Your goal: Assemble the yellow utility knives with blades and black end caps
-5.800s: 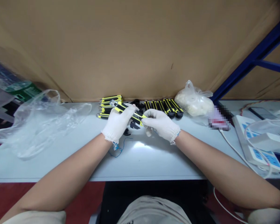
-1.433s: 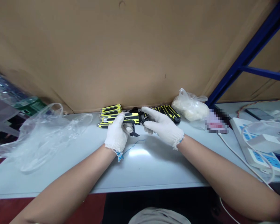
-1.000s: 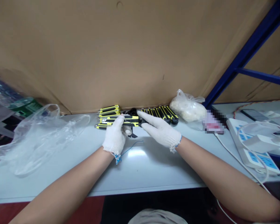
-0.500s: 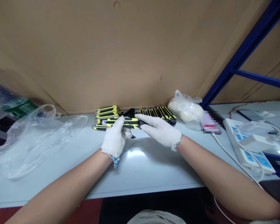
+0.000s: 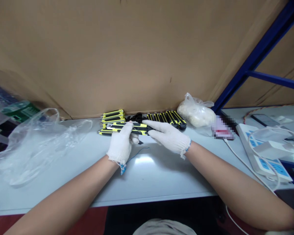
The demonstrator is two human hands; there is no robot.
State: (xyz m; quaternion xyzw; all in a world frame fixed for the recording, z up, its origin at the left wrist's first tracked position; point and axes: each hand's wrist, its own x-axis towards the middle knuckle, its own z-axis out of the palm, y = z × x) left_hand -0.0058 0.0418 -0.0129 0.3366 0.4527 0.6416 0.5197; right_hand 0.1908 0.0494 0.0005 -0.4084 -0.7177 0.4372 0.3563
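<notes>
Row of yellow-black utility knives (image 5: 166, 117) behind hands; clear plastic bag (image 5: 36, 147) off left on table (image 5: 156, 182). Gloved left hand (image 5: 120, 143) closed around single utility knife (image 5: 137, 128); gloved right hand (image 5: 168, 137) open, fingers straight, reaching over knife's far end.

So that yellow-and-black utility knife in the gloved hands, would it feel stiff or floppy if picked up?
Probably stiff: this yellow-and-black utility knife looks straight, with no sag. It likely won't roll much, since the stacked knives lie flat on one another. Its black strips may resist slipping.
</notes>
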